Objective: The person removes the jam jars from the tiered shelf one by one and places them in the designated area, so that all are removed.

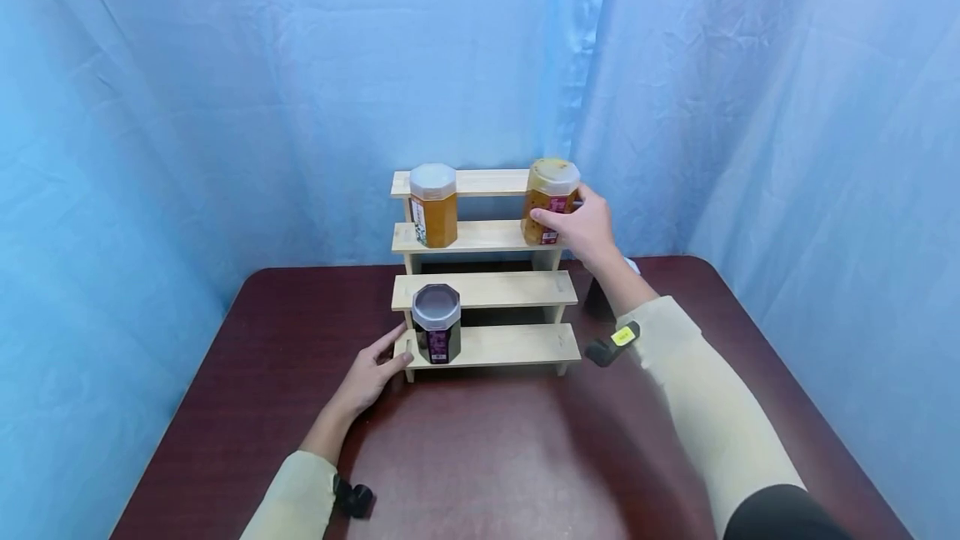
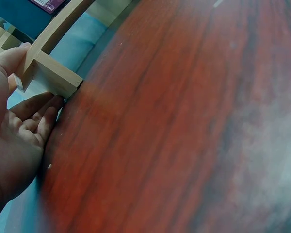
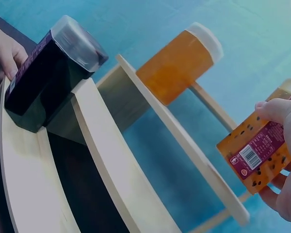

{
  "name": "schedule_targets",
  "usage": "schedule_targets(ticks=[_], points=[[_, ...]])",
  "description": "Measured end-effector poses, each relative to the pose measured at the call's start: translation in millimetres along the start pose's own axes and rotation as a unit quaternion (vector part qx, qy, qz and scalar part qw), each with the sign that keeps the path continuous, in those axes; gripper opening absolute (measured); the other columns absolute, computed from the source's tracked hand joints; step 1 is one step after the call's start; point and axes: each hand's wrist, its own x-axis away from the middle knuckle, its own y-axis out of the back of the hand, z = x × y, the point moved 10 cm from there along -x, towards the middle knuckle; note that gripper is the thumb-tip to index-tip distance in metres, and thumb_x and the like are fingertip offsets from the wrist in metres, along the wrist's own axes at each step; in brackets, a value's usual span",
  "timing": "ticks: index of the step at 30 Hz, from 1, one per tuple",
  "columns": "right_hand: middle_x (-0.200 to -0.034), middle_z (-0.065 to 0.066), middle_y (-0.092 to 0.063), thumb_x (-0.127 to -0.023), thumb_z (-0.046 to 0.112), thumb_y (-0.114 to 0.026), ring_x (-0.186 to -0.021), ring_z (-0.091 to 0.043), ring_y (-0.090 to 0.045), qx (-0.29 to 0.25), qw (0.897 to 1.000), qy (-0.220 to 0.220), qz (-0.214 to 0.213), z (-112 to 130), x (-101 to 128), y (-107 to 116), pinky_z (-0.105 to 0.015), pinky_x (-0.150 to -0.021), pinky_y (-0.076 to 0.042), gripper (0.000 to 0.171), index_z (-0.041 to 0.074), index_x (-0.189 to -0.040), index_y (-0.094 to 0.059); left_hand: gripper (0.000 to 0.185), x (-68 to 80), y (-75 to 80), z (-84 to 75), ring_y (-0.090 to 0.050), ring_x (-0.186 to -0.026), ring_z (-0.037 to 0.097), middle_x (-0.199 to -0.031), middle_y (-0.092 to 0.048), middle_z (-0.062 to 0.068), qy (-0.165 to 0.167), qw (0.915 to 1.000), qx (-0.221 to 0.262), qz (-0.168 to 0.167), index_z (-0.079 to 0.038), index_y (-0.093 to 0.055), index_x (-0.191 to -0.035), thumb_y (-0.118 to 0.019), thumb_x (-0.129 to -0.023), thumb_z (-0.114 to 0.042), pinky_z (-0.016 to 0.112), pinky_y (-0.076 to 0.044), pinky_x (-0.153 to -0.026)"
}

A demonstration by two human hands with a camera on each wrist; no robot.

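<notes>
A: How many jars were there?

B: 3 in all. A dark jar (image 1: 437, 323) stood on the lowest step of the wooden rack (image 1: 517, 345). An amber jar (image 1: 432, 205) sat on the 3rd step at the left. A seeded jar (image 1: 550, 200) was at the right end of that same step, with the right hand (image 1: 581, 227) wrapped around it, fingers and thumb curled on its label.

A: And the rack?

B: 1 rack with 4 steps, standing on the brown table (image 1: 487, 448).

A: The other hand?

B: The left hand (image 1: 370, 373) lay relaxed and flat against the rack's front left corner, thumb on the lowest step, gripping nothing.

A: Anything unclear?

B: The right hand hid part of the seeded jar. It couldn't be told whether that jar's base rested on the step. The labels were too small to read.
</notes>
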Motion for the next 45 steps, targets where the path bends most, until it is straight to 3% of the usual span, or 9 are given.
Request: schedule_targets(ticks=[2,10,18,21,28,30,34,41,45], points=[[-0.13,-0.012,-0.061,-0.082,0.041,-0.085,-0.119,-0.029,-0.056,0.006,1.0,-0.003,-0.003,-2,2,12,-0.05,-0.099,-0.047,0.07,0.008,-0.137,-0.057,0.063,-5.3,-1.3,9.9,-0.05,-0.125,0.025,-0.155,-0.044,0.007,-0.003,1.0,0.005,-0.004,-0.013,-0.045,-0.154,-0.07,-0.098,-0.023,0.03,-0.042,-0.098],[-0.131,-0.015,-0.061,-0.082,0.046,-0.083,-0.117,-0.031,-0.057,0.048,0.999,-0.018,-0.003,-19,0,56,-0.051,-0.097,-0.048,0.075,0.007,-0.139,-0.056,0.062,-3.5,6.0,12.1,-0.052,-0.123,0.021,-0.155,-0.045,0.004,-0.003,1.0,0.003,-0.009,-0.016,-0.046,-0.154,-0.07,-0.097,-0.027,0.025,-0.043,-0.095],[-0.133,-0.015,-0.06,-0.082,0.049,-0.083,-0.118,-0.031,-0.056,0.054,0.998,-0.024,-0.01,-50,-5,98,-0.048,-0.095,-0.047,0.077,0.008,-0.141,-0.054,0.061,13.6,11.9,-20.5,-0.051,-0.126,0.026,-0.156,-0.041,0.014,0.007,1.0,-0.002,0.004,-0.006,-0.042,-0.154,-0.067,-0.099,-0.018,0.023,-0.044,-0.093],[-0.134,-0.015,-0.058,-0.083,0.051,-0.08,-0.12,-0.031,-0.055,0.073,0.997,-0.026,-0.002,-64,-4,112,-0.048,-0.095,-0.046,0.079,0.009,-0.143,-0.052,0.061,14.1,9.8,-20.5,-0.048,-0.13,0.029,-0.156,-0.04,0.014,0.008,1.0,0.001,0.004,-0.005,-0.041,-0.154,-0.066,-0.1,-0.017,0.024,-0.044,-0.095],[-0.139,-0.017,-0.055,-0.085,0.053,-0.078,-0.124,-0.033,-0.052,0.101,0.994,-0.032,0.01,-96,-2,141,-0.049,-0.097,-0.044,0.083,0.008,-0.148,-0.048,0.062,0.7,8.9,13.3,-0.039,-0.137,0.026,-0.156,-0.042,0.005,0.003,0.9999,0.008,-0.015,-0.014,-0.044,-0.154,-0.069,-0.098,-0.024,0.042,-0.037,-0.107],[-0.14,-0.019,-0.053,-0.086,0.052,-0.077,-0.125,-0.035,-0.05,0.114,0.993,-0.03,0.012,-103,-3,148,-0.051,-0.097,-0.043,0.084,0.006,-0.149,-0.046,0.062,-0.4,9.3,15.2,-0.037,-0.139,0.025,-0.156,-0.042,0.005,-0.002,0.9999,0.004,-0.015,-0.014,-0.044,-0.154,-0.069,-0.098,-0.025,0.046,-0.035,-0.109],[-0.143,-0.024,-0.049,-0.088,0.051,-0.076,-0.128,-0.04,-0.046,0.126,0.991,-0.03,0.028,-114,-5,157,-0.057,-0.1,-0.041,0.087,0.003,-0.152,-0.04,0.062,2.5,10.8,8.8,-0.037,-0.138,0.029,-0.156,-0.041,0.009,-0.002,0.9998,0.014,-0.012,-0.01,-0.044,-0.154,-0.069,-0.098,-0.02,0.051,-0.033,-0.11],[-0.146,-0.025,-0.045,-0.088,0.05,-0.075,-0.131,-0.042,-0.043,0.106,0.992,-0.054,0.043,-139,-7,162,-0.059,-0.103,-0.037,0.09,0.002,-0.154,-0.035,0.06,18.1,14.5,-20.1,-0.04,-0.136,0.029,-0.156,-0.041,0.013,0.001,0.9999,0.008,-0.008,-0.005,-0.043,-0.153,-0.067,-0.099,-0.015,0.05,-0.035,-0.109],[-0.146,-0.027,-0.045,-0.089,0.049,-0.074,-0.132,-0.044,-0.042,0.108,0.991,-0.061,0.051,-154,-7,164,-0.061,-0.105,-0.036,0.09,0.001,-0.154,-0.034,0.06,19.9,14.3,-22.2,-0.037,-0.138,0.03,-0.156,-0.041,0.013,0.007,0.9999,0.005,-0.008,-0.005,-0.043,-0.153,-0.066,-0.099,-0.016,0.05,-0.034,-0.11]])
